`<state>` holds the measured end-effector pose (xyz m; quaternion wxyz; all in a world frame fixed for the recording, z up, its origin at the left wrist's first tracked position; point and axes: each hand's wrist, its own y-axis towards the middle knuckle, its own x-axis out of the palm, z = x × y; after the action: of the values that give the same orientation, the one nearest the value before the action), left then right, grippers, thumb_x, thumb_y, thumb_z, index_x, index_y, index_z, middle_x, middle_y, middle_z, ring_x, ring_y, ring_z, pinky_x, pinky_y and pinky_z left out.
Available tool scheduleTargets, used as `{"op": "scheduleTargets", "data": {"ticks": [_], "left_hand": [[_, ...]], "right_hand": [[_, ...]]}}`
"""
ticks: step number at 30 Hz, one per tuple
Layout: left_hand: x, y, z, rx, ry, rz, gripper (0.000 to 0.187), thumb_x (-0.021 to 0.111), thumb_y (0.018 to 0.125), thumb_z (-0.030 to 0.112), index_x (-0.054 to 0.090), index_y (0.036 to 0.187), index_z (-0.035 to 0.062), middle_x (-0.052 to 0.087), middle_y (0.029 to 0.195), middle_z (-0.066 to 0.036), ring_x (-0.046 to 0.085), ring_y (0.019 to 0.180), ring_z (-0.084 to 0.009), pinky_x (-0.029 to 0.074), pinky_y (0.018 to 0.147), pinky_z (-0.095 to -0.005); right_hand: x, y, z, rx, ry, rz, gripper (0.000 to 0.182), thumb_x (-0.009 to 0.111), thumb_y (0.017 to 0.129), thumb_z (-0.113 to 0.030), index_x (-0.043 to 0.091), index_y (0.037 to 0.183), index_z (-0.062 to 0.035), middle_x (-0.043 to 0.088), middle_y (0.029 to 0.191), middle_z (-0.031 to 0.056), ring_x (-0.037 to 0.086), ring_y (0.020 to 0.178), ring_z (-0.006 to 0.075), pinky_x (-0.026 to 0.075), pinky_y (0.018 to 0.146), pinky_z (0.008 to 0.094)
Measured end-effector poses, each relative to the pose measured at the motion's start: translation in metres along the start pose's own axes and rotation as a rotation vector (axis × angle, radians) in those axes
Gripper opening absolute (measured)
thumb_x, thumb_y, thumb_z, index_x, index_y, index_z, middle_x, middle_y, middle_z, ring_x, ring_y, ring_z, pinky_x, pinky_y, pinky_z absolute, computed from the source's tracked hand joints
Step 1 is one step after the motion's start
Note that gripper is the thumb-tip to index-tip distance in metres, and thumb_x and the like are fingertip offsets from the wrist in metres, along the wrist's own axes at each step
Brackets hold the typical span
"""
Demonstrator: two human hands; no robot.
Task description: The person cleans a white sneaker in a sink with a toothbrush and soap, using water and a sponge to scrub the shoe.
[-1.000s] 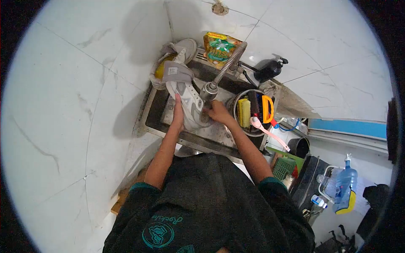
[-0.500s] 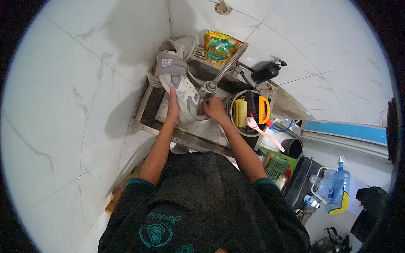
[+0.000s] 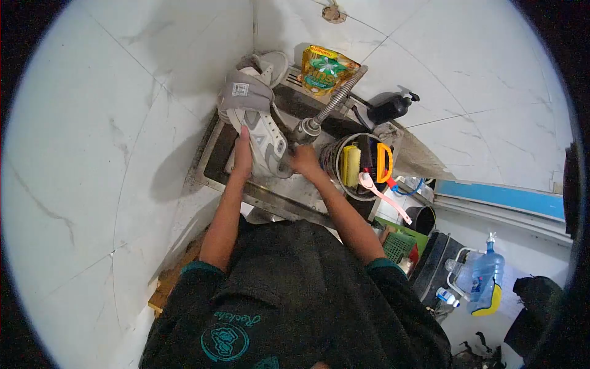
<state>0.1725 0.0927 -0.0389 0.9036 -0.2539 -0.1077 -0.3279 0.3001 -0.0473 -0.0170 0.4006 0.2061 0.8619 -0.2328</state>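
Observation:
A grey and white sneaker is tilted over the sink, its toe toward me. My left hand grips its left side, thumb along the upper. At the toe, under the faucet head, my right hand is closed, its fingers curled inward. What those fingers hold is hidden. The flexible metal faucet reaches down close above my right hand. Behind the held sneaker, another light shoe rests at the back left corner of the sink.
Right of my hand stands a round container with a yellow brush, an orange-handled brush and a pink brush. A detergent pouch and black bottle sit behind. Tiled wall borders the left.
The sneaker and both hands have shifted slightly left over the sink. My right hand has moved a little away from the container. The camera view has turned slightly.

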Motion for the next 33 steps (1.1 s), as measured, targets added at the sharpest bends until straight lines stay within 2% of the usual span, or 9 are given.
{"op": "scheduleTargets", "data": {"ticks": [6,11,13,15,17,21,23,27,33], "left_hand": [[-0.007,0.006,-0.029,0.201,0.058,0.079,0.069,0.036,0.100,0.051,0.044,0.131,-0.0093,0.051,0.131,-0.019,0.047,0.120,-0.0271,0.035,0.103,-0.0370],[-0.014,0.008,-0.037,0.123,0.022,0.170,0.068,0.034,0.102,0.045,0.027,0.140,-0.0106,0.037,0.142,-0.024,0.037,0.132,-0.0317,0.028,0.110,-0.0373],[-0.066,0.063,-0.120,0.200,-0.085,0.026,0.069,0.033,0.103,0.044,0.021,0.143,-0.0110,0.027,0.149,-0.025,0.032,0.136,-0.0342,0.026,0.112,-0.0385],[-0.069,0.053,-0.079,-0.012,-0.614,-0.020,0.070,0.027,0.102,0.050,0.023,0.144,-0.0060,0.034,0.145,-0.018,0.036,0.133,-0.0297,0.027,0.111,-0.0389],[-0.066,0.049,-0.073,-0.036,-0.644,-0.012,0.070,0.024,0.102,0.053,0.025,0.145,-0.0023,0.039,0.142,-0.014,0.039,0.130,-0.0269,0.028,0.111,-0.0387],[-0.062,0.053,-0.092,0.207,0.053,0.110,0.063,0.030,0.102,0.049,0.029,0.144,0.0014,0.044,0.139,-0.011,0.043,0.126,-0.0254,0.029,0.110,-0.0365],[-0.041,0.030,-0.071,0.270,0.208,0.085,0.060,0.037,0.102,0.044,0.032,0.143,0.0012,0.046,0.138,-0.011,0.045,0.124,-0.0245,0.032,0.107,-0.0355],[0.032,-0.062,-0.012,0.298,0.423,-0.089,0.060,0.051,0.097,0.036,0.037,0.139,-0.0055,0.048,0.136,-0.021,0.049,0.123,-0.0287,0.040,0.101,-0.0371],[0.033,-0.022,-0.045,0.084,0.609,0.062,0.046,0.063,0.090,0.027,0.052,0.118,-0.0084,0.066,0.099,-0.023,0.066,0.093,-0.0314,0.050,0.081,-0.0400]], "right_hand": [[-0.012,-0.012,-0.002,0.391,0.993,-0.291,0.036,0.065,0.078,-0.016,0.059,0.102,0.0113,0.066,0.087,0.0260,0.071,0.074,0.0286,0.059,0.061,0.0403],[0.016,0.009,0.015,0.206,0.311,-0.433,0.032,0.063,0.075,-0.004,0.060,0.102,0.0118,0.066,0.096,0.0214,0.070,0.070,0.0332,0.062,0.059,0.0390],[0.017,-0.005,0.009,0.201,0.628,-0.219,0.025,0.061,0.078,-0.010,0.063,0.093,0.0107,0.066,0.079,0.0203,0.069,0.065,0.0300,0.060,0.057,0.0394],[0.007,-0.014,-0.002,0.282,0.827,-0.079,0.022,0.058,0.079,-0.008,0.063,0.086,0.0112,0.065,0.067,0.0186,0.069,0.061,0.0277,0.058,0.053,0.0380],[-0.010,-0.018,-0.017,0.278,0.727,-0.082,0.018,0.056,0.079,-0.003,0.062,0.083,0.0128,0.062,0.061,0.0168,0.069,0.059,0.0266,0.056,0.048,0.0355],[0.008,-0.001,0.013,-0.171,0.110,-0.178,0.017,0.055,0.078,-0.002,0.062,0.080,0.0131,0.059,0.054,0.0164,0.069,0.058,0.0276,0.054,0.048,0.0375],[0.015,-0.008,0.009,0.136,0.485,-0.069,0.018,0.057,0.078,-0.004,0.062,0.079,0.0130,0.059,0.053,0.0186,0.069,0.059,0.0315,0.056,0.058,0.0432],[0.033,-0.020,0.029,0.139,0.262,0.162,0.025,0.061,0.077,-0.006,0.061,0.094,0.0117,0.063,0.075,0.0277,0.069,0.077,0.0331,0.056,0.068,0.0445],[0.044,-0.045,0.014,0.286,0.306,0.516,0.049,0.061,0.080,-0.007,0.040,0.124,0.0020,0.061,0.097,0.0308,0.067,0.092,0.0325,0.055,0.053,0.0385]]}}
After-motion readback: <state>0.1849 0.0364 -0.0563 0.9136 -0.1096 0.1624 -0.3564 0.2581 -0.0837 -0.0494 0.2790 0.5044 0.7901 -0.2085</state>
